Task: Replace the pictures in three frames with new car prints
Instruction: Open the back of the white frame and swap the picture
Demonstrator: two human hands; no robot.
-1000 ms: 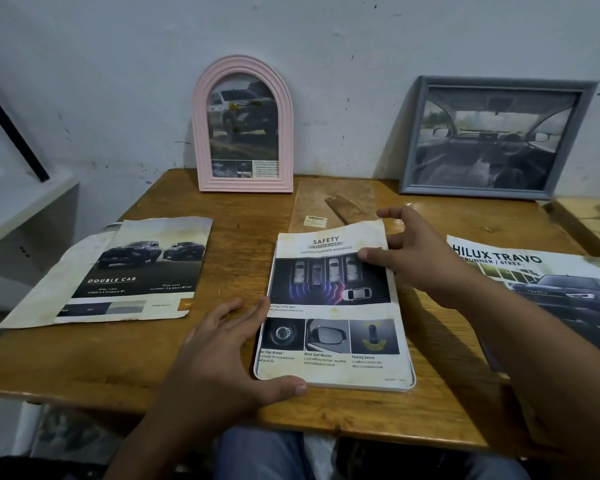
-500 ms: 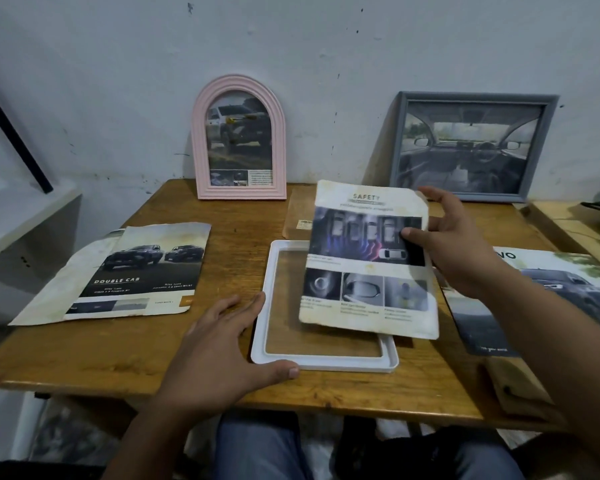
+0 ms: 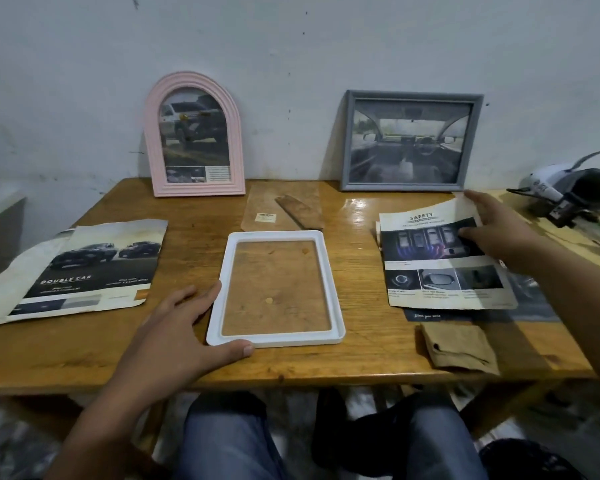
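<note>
The left hand (image 3: 179, 332) lies spread flat, fingers along the left edge of the empty white frame (image 3: 321, 287) and thumb at its near corner. The frame lies flat at the middle of the tabletop (image 3: 368, 355), long axis running away from the person. The right hand (image 3: 496, 228) pinches the far right edge of the safety print (image 3: 433, 261), lying at the right.

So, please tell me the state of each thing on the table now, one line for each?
White frame: flat on the table, no picture in it.
Safety page: out of the frame, on the right, upper edge lifted.
Right hand: holds the safety page.
Left hand: open, steadying the white frame.
Pink frame: upright against the wall, picture in.
Grey frame: leaning on the wall, picture in.
Double-cab page: lying flat, loose.
</note>
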